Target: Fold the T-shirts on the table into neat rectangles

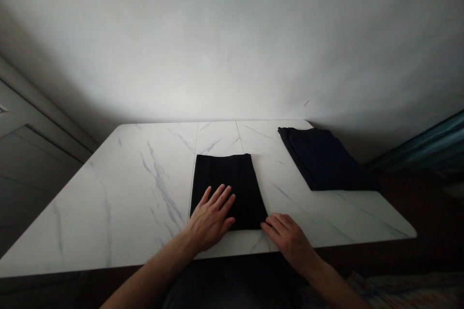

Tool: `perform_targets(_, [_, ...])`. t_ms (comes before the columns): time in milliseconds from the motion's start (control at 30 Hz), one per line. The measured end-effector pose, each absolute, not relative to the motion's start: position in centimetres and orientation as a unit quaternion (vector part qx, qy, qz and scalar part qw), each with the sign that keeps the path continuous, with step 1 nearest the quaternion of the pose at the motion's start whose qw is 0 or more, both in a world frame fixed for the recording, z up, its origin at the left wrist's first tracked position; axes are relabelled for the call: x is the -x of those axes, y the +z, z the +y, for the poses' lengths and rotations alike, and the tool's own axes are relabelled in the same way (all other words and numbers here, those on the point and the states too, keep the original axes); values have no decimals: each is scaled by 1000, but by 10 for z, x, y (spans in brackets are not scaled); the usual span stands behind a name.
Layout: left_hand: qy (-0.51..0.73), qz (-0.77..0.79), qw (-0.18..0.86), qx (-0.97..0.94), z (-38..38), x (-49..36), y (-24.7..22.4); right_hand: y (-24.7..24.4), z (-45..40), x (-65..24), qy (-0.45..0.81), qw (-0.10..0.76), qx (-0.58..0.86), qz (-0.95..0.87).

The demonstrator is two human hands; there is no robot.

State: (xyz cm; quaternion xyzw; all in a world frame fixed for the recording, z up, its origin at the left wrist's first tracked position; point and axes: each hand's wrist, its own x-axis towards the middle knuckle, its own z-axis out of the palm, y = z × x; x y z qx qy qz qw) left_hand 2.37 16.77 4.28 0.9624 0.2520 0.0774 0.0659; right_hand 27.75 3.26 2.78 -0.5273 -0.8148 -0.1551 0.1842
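A folded black cloth [232, 174], perhaps a garment, lies flat on the white marble-patterned table [119, 193] in front of me. My left hand [212, 217] rests palm down on its near left part, fingers stretched out and slightly spread. At the near right corner, my right hand [286, 236] has its fingers bent together on the cloth's edge; the thumb is partly hidden. What kind of garment it is, I cannot tell.
Another stack of folded dark navy and black cloth [326, 159] lies at the table's right side. Behind the table rises a pale wall [224, 48]. A panelled door [36, 164] stands at left, and a teal curtain [427, 145] hangs at far right.
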Motion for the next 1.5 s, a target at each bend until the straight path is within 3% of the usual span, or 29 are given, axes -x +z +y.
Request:
perform_targets(267, [84,270,35,-959,174,-42,33,26,26,-275,-131,214,540,-804])
perform_targets(500, [93,302,24,-948,180,-54,24,36,92,-299,10,358,686,-633])
perform_targets(767, [103,321,-3,-942,175,-66,15,43,247,-322,89,241,810,-527])
perform_targets(1167, [133,384,9,-914,166,-72,15,19,271,-312,46,296,769,-566])
perform_targets(1333, [165,483,12,-860,232,-61,46,8,273,-320,74,344,720,-598])
perform_targets(1500, [159,609,80,-773,311,-37,58,12,274,-328,105,322,688,-642])
